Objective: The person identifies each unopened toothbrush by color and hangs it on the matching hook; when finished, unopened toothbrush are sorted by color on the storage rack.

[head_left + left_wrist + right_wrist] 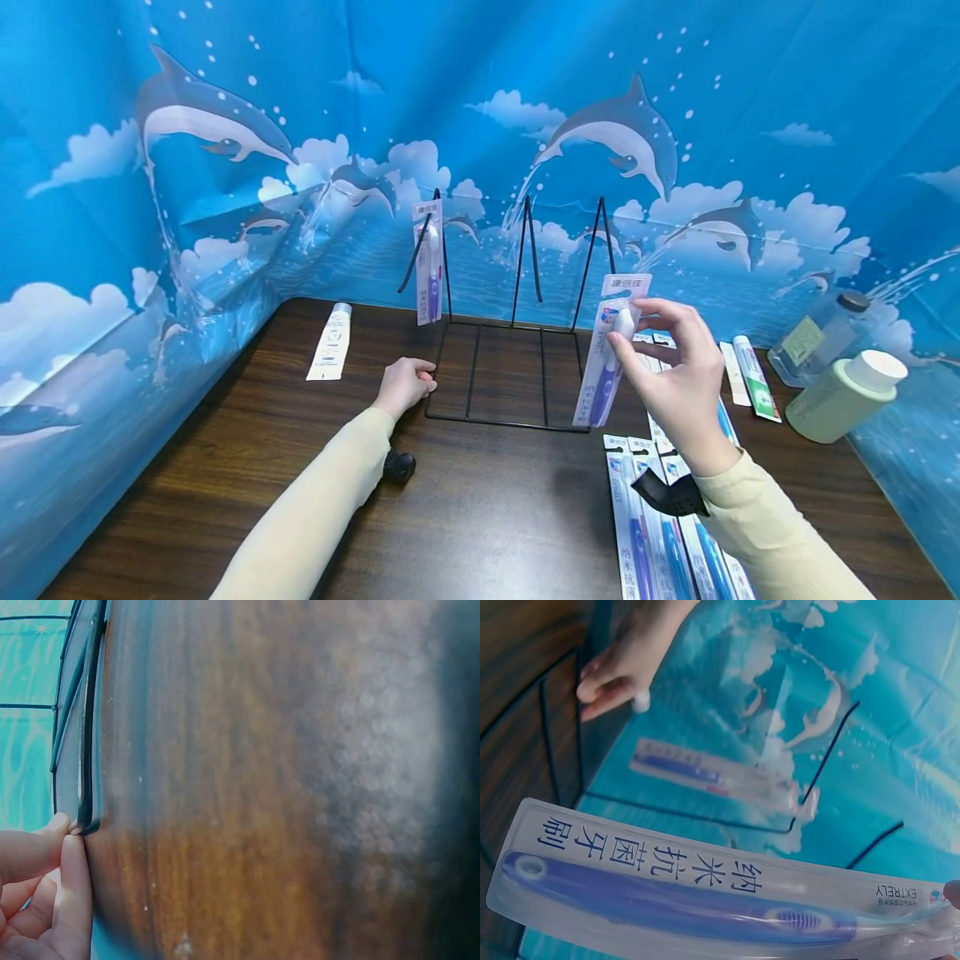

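A packaged purple toothbrush [604,358] is pinched between the thumb and fingers of my right hand [678,367], raised at the right side of a black wire display rack [543,375]. In the right wrist view its blister pack [682,900] lies across the foreground. My left hand [406,385] pinches the rack's left base wire; the left wrist view shows thumb and finger [73,862] at a wire corner. Another packaged toothbrush [428,262] hangs on the rack's left hook. The middle hook [536,250] and the right hook [600,242] carry nothing.
Several packaged toothbrushes [637,517] lie in rows under my right forearm. A toothpaste tube [757,379], a pale green bottle [843,398] and a clear bottle [819,337] stand or lie at the right. A white tube [330,343] lies at the left. A dolphin-print curtain [480,100] hangs behind.
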{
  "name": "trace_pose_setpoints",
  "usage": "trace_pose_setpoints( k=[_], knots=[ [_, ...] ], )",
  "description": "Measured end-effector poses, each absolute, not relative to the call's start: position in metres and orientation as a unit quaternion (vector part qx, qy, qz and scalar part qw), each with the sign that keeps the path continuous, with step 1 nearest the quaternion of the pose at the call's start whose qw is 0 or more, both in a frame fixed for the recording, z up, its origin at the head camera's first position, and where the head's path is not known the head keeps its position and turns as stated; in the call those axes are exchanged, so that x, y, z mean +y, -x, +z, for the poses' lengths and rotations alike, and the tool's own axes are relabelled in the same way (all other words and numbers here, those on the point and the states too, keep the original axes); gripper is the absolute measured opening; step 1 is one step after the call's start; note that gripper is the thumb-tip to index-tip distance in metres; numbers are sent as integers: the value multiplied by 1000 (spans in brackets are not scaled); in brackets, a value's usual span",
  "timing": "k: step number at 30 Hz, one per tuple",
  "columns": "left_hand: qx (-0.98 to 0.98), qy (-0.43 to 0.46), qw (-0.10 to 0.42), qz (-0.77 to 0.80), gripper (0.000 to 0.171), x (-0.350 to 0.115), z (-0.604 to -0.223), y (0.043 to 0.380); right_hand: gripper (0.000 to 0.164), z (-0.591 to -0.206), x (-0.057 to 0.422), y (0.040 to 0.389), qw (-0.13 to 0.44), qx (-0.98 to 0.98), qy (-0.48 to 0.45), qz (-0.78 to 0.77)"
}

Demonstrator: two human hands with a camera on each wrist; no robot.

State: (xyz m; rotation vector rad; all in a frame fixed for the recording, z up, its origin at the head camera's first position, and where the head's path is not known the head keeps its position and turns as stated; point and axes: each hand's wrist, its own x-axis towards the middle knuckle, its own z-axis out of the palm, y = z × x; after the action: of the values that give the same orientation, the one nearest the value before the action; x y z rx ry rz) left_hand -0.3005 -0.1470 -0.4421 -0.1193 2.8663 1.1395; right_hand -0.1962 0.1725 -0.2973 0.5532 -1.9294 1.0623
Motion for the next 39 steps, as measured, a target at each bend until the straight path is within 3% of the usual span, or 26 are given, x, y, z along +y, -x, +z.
trace_pose_setpoints(
  k=[19,31,39],
  knots=[
    [924,43,29,378,34,-145,-443,302,39,-299,90,204,352,-715,-311,518],
    [933,29,14,358,33,-146,-443,300,34,-303,35,222,349,-714,-358,491],
    [956,-1,-32,293,7,-149,-444,300,31,-301,13,233,337,-711,-372,493]
  ],
)
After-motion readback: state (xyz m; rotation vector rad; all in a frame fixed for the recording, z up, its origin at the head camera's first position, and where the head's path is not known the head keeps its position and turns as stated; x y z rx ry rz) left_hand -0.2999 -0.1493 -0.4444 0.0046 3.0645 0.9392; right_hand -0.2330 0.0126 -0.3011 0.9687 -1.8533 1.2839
